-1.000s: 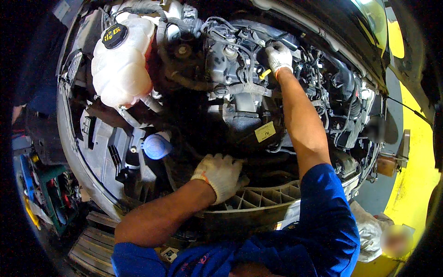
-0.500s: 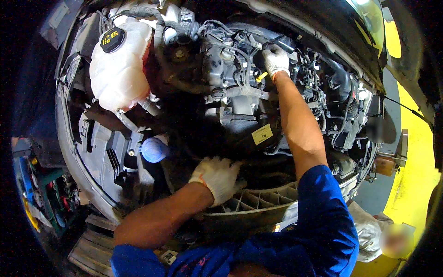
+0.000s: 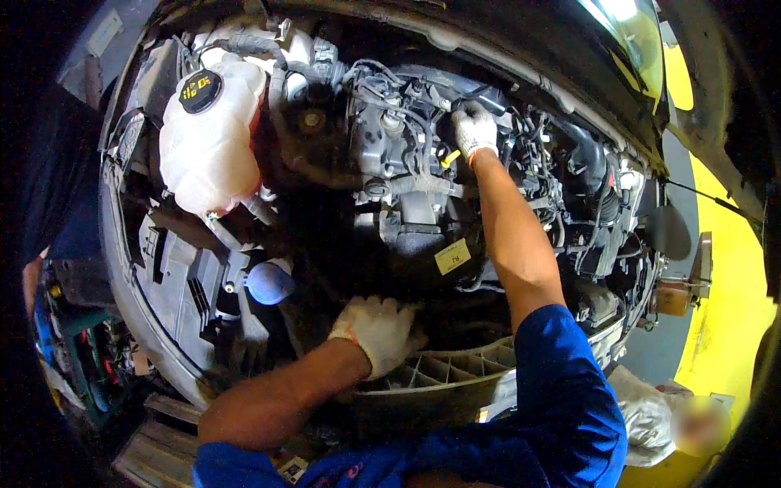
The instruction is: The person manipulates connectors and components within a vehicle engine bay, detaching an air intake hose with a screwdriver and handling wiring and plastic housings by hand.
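In a knitted white glove, my right hand [image 3: 474, 130] reaches into the top of the engine [image 3: 411, 159]. Its fingers are bent down into a dark gap, and whatever they grip is hidden. Just left of that wrist stands a yellow pull handle [image 3: 450, 159], apart from the glove. My left hand [image 3: 376, 333], also gloved, rests low at the front of the engine bay, beside a ribbed front panel [image 3: 451, 366]. The left fingers are spread and slightly bent, their tips lost in shadow; no object shows in them.
At the left are a white coolant tank [image 3: 211, 146] with a black cap [image 3: 200, 91] and a blue reservoir cap [image 3: 270, 283]. A raised hood [image 3: 569, 57] borders the far side. Hoses and wiring surround my right hand. A tool cart [image 3: 89, 350] stands far left.
The whole view has shifted slightly, so the engine sits a little lower and further left. Both hands keep nearly the same places on the car; the left fingers look a bit more bent.
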The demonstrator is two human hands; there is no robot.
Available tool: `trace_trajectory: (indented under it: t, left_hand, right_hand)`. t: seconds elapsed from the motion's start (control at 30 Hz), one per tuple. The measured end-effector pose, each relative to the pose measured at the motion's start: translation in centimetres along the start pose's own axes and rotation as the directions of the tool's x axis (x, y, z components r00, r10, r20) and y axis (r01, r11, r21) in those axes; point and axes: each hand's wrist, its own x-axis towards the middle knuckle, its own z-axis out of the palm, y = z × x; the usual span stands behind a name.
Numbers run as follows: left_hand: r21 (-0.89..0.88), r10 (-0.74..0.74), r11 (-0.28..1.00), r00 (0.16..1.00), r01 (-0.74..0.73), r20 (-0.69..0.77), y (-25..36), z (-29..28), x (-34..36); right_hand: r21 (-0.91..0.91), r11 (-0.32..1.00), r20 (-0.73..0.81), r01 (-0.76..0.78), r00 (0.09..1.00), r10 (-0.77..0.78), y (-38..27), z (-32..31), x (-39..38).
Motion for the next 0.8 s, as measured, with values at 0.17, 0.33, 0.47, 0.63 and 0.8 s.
trace_trajectory:
  t: [0.17,0.33,0.47,0.63,0.8]
  left_hand:
    - [0.048,-0.034,0.998,0.993,0.029,0.111,0.3,-1.0,0.2]
    - [0.073,0.030,0.997,1.000,-0.030,-0.003,-0.2,0.7,0.1]
    - [0.095,0.025,0.995,0.999,-0.026,0.022,-0.3,0.7,0.2]
    - [0.072,0.023,0.997,1.000,-0.025,0.020,-0.1,0.7,0.1]
    - [0.092,0.016,0.996,1.000,-0.017,0.009,0.0,0.5,-0.1]
  right_hand:
    - [-0.123,0.991,-0.031,-0.050,0.998,0.047,-0.2,0.0,0.3]
    - [-0.026,1.000,-0.010,-0.012,1.000,0.012,0.8,0.4,0.4]
    - [-0.127,0.991,-0.055,-0.045,0.998,0.038,0.0,0.3,0.3]
    - [-0.067,0.998,0.005,-0.020,1.000,0.020,0.3,0.1,0.4]
    - [-0.073,0.995,-0.025,-0.069,0.997,0.067,-0.2,-0.1,0.1]
